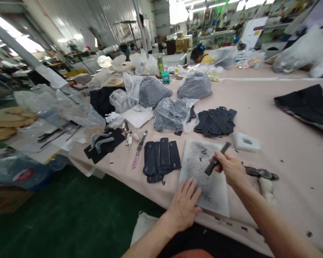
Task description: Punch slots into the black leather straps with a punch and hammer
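Observation:
A worn white board (204, 175), speckled with black marks, lies near the table's front edge. Over it, my right hand (228, 166) grips a short dark metal punch (217, 159), held at a tilt. My left hand (185, 204) rests with fingers spread on the board's lower left corner. Several small black slivers (203, 154) are scattered on the board. Just left of it are stacked dark fabric pieces (161, 157) with small pale markings. A hammer (262, 173) lies to the right of my right forearm, its handle wrapped in pale material.
Behind the board are a fanned pile of dark pieces (216, 122), a white block (246, 142) and clear bags (172, 114) of dark pieces. Scissors (140, 148) with a pink end lie to the left. Another person (203, 55) sits across the table. Dark cloth (307, 105) lies far right.

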### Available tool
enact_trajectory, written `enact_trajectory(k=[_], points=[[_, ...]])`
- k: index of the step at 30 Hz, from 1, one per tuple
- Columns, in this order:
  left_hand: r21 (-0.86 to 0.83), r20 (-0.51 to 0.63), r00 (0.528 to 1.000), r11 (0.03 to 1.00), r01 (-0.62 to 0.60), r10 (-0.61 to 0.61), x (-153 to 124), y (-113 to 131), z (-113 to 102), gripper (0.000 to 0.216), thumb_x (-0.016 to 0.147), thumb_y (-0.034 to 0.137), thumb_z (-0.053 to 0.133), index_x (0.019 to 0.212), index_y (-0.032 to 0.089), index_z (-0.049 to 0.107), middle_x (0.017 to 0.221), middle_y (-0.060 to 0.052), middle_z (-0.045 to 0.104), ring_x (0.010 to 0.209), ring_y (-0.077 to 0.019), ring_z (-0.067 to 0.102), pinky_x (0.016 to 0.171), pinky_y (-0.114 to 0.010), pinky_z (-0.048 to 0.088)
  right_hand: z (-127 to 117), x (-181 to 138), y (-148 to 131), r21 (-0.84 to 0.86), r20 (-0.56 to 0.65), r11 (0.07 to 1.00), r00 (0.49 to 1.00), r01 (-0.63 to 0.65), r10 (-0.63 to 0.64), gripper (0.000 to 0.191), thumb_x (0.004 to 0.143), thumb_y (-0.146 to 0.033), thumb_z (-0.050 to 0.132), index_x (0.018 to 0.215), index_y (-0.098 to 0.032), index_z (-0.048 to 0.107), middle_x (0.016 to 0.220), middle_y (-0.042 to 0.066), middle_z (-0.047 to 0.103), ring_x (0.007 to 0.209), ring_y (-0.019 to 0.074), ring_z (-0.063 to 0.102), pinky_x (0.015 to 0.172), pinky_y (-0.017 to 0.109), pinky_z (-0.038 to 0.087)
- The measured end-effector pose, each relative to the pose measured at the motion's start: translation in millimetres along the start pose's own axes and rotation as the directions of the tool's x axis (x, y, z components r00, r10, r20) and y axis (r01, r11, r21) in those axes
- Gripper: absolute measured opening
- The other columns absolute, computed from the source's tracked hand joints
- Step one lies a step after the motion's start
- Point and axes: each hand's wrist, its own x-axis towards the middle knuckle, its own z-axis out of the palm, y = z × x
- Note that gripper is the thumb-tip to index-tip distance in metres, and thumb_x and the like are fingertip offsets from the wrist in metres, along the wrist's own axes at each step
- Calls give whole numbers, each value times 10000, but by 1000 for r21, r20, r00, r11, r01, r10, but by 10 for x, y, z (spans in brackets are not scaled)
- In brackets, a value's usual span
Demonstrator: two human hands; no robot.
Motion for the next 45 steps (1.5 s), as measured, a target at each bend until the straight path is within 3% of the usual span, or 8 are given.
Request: enact_trajectory(k=[4, 9, 14, 23, 30, 35, 39, 45], points=[[-132, -147, 970, 975, 176, -195, -324, -91, -145, 359, 894, 168, 520, 1247, 181, 582, 1324, -134, 621, 1282, -262, 546, 1095, -512, 432, 246, -167, -5, 38, 128, 999, 992, -22, 17, 462, 764, -590, 619, 663, -140, 651, 414, -8, 519, 370, 99, 447, 394, 229, 340], [-405, -265, 850, 853, 330, -455, 36, -97, -419, 265, 918, 263, 555, 1163, 179, 615, 1120, -111, 693, 1059, -229, 658, 902, -390, 562, 446, -352, -9, -61, 180, 998, 983, 30, -19, 451, 794, -586, 605, 693, -149, 652, 447, -11, 532, 408, 108, 468, 432, 237, 344], [-522, -225, 856, 800, 297, -465, 408, -41, -531, 226, 850, 185, 620, 1072, 185, 659, 1005, -63, 712, 939, -194, 662, 789, -306, 543, 551, -534, -22, -213, 214, 962, 969, 173, -127, 414, 841, -545, 576, 634, -187, 592, 526, -15, 531, 512, 125, 482, 504, 259, 343], [-730, -57, 878, 620, 288, -474, 432, -153, -427, 177, 815, 173, 573, 920, 197, 714, 794, -17, 726, 745, -176, 652, 648, -248, 475, 685, -638, 80, -424, 201, 805, 910, 415, -364, 379, 848, -434, 579, 568, -200, 478, 605, -26, 484, 596, 125, 452, 602, 275, 320], [-908, -69, 813, 373, 188, -578, 288, -258, -278, 182, 766, 151, 575, 882, 176, 713, 815, -20, 730, 748, -178, 653, 692, -265, 506, 788, -428, -73, -420, 387, 828, 899, 371, -207, 415, 940, -453, 417, 726, -190, 657, 622, 4, 605, 627, 153, 566, 619, 265, 396], [-928, -81, 683, 306, 215, -726, -16, -352, -72, 148, 784, 207, 601, 873, 158, 709, 815, -44, 732, 780, -202, 672, 746, -306, 536, 1137, -78, -114, -754, 442, 443, 874, 484, -202, 288, 877, -393, 559, 976, -156, 689, 992, 119, 718, 940, 243, 645, 804, 318, 432], [-928, -110, 668, 317, 197, -736, -127, -380, 18, 156, 791, 223, 610, 888, 158, 713, 820, -50, 736, 788, -212, 685, 746, -316, 550, 1524, 82, -56, -845, 494, 152, 858, 512, -143, 468, 775, -462, 700, 1050, -87, 651, 1032, 216, 705, 1062, 354, 624, 894, 414, 430], [-890, -167, 675, 404, 210, -719, -106, -391, 85, 144, 806, 233, 602, 867, 170, 716, 803, -48, 733, 765, -210, 686, 720, -317, 553, 1790, 241, -26, -889, 359, 313, 933, 335, 22, 458, 696, -233, 732, 1113, -70, 633, 1034, 225, 703, 1024, 331, 666, 846, 374, 463]])
